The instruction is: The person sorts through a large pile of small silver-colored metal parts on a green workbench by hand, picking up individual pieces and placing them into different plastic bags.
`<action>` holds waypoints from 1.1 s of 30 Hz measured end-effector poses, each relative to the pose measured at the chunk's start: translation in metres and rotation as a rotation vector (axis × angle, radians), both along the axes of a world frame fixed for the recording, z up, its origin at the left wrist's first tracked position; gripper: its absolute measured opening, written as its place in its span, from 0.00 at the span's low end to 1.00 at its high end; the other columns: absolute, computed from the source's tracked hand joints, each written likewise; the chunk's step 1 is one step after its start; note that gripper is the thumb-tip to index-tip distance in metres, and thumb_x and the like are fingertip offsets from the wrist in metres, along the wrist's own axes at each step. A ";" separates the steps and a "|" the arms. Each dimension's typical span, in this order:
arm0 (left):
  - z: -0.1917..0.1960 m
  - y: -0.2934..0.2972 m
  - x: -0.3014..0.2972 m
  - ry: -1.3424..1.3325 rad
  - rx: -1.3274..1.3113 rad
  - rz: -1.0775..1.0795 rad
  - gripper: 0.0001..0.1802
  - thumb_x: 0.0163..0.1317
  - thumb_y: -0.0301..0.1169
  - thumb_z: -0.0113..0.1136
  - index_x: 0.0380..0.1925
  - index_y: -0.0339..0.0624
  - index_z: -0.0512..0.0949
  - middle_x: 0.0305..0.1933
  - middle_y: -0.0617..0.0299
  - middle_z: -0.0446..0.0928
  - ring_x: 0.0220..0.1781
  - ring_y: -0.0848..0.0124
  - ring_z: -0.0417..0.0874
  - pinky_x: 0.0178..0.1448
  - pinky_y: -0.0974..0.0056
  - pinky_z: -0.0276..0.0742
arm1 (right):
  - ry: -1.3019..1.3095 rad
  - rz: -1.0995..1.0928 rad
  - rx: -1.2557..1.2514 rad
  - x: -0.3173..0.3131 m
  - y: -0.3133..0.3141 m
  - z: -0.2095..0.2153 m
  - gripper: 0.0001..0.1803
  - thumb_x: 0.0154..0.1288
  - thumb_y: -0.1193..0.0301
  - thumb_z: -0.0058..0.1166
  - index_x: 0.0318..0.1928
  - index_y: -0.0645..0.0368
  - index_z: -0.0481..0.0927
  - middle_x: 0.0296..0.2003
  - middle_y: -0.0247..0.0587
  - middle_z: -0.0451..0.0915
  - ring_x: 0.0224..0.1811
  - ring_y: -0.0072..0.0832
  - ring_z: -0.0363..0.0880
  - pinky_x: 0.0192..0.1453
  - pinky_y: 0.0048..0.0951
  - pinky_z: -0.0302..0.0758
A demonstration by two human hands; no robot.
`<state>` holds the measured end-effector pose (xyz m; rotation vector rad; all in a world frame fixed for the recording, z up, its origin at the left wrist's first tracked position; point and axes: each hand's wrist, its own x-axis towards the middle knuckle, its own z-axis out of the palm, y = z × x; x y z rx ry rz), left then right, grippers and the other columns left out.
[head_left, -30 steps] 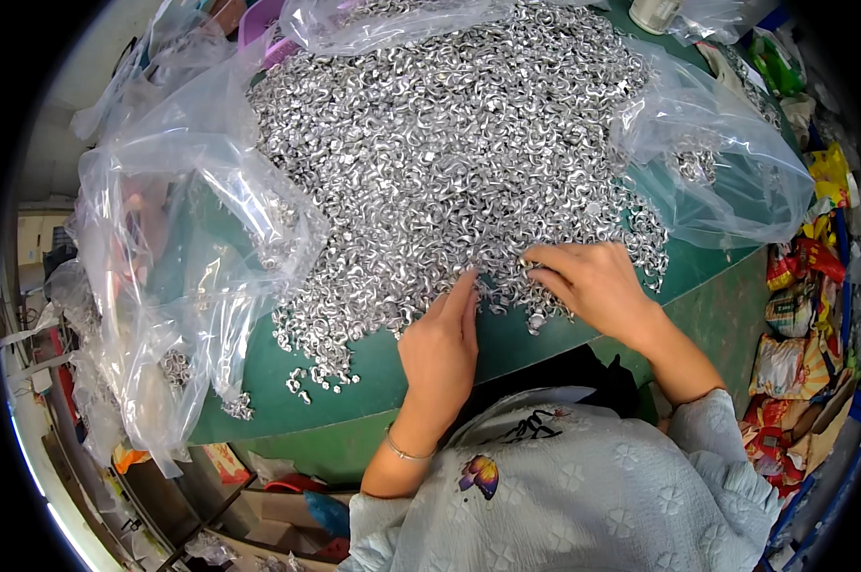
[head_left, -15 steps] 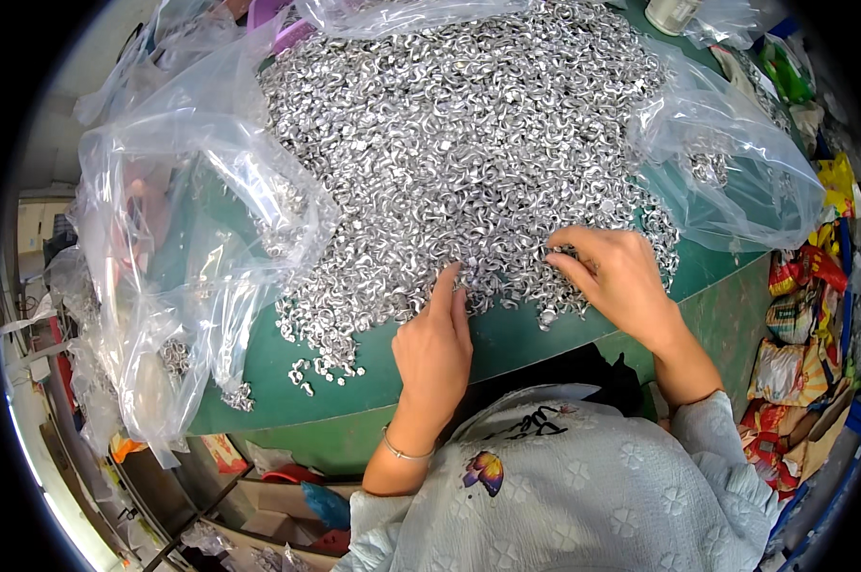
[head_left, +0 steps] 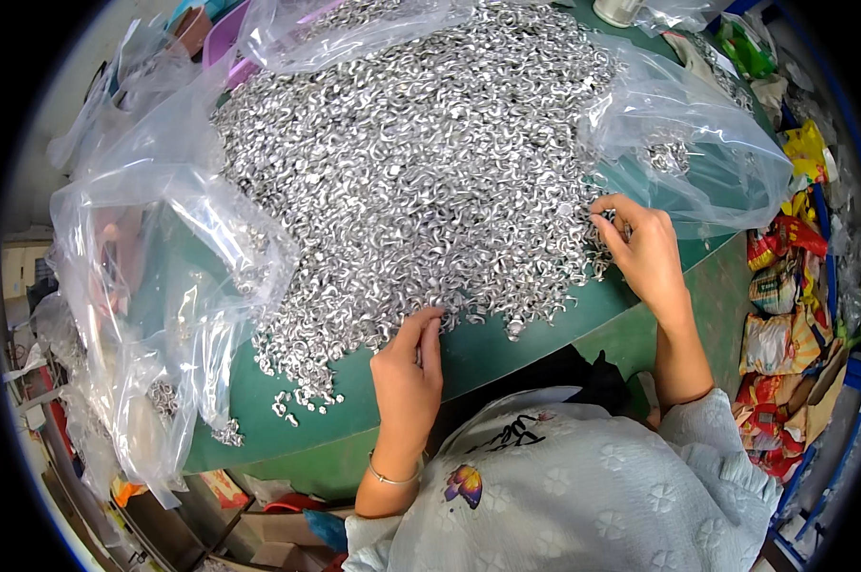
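— Where are your hands at this moment?

— My left hand (head_left: pixel 407 377) lies open, fingers together, fingertips touching the near edge of the heap of small silver metal pieces (head_left: pixel 421 162) on the green table (head_left: pixel 507 348). My right hand (head_left: pixel 640 250), at the heap's right edge, pinches a few pieces.

— And around the heap?

— Clear plastic bags (head_left: pixel 164 276) on the left and another clear bag (head_left: pixel 697 153) at the far right.

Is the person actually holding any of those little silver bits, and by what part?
It cannot be told. Both the left hand and right hand have fingertips in the heap of small silver curled metal pieces, hiding any pinch.
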<state>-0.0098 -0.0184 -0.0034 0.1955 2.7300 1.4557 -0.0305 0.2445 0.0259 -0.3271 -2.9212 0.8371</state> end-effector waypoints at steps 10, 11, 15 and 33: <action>0.011 0.009 -0.005 -0.853 0.993 0.038 0.14 0.68 0.35 0.47 0.38 0.32 0.74 0.18 0.68 0.64 0.15 0.83 0.57 0.16 0.79 0.49 | -0.010 0.031 -0.089 -0.002 0.009 -0.003 0.07 0.57 0.70 0.55 0.37 0.56 0.79 0.16 0.45 0.74 0.19 0.40 0.72 0.25 0.36 0.66; 0.009 0.010 -0.003 -0.859 1.007 0.055 0.14 0.67 0.34 0.48 0.38 0.32 0.74 0.19 0.68 0.65 0.15 0.83 0.58 0.17 0.78 0.50 | -0.045 0.044 -0.109 0.001 0.008 0.000 0.07 0.57 0.70 0.56 0.37 0.56 0.79 0.17 0.45 0.74 0.19 0.41 0.73 0.25 0.36 0.66; 0.001 0.018 0.005 -0.848 0.864 -0.099 0.14 0.67 0.35 0.49 0.35 0.33 0.75 0.17 0.70 0.61 0.15 0.84 0.56 0.17 0.78 0.48 | 0.000 0.152 -0.060 0.009 0.001 -0.005 0.09 0.57 0.68 0.57 0.38 0.55 0.80 0.19 0.45 0.76 0.21 0.42 0.74 0.26 0.36 0.68; 0.007 0.034 0.000 -0.968 1.034 -0.011 0.13 0.68 0.33 0.46 0.40 0.31 0.73 0.17 0.70 0.59 0.15 0.83 0.56 0.15 0.78 0.48 | -0.097 -0.167 -2.189 0.012 0.031 -0.014 0.15 0.70 0.63 0.36 0.34 0.63 0.69 0.21 0.35 0.65 0.15 0.18 0.57 0.11 0.17 0.53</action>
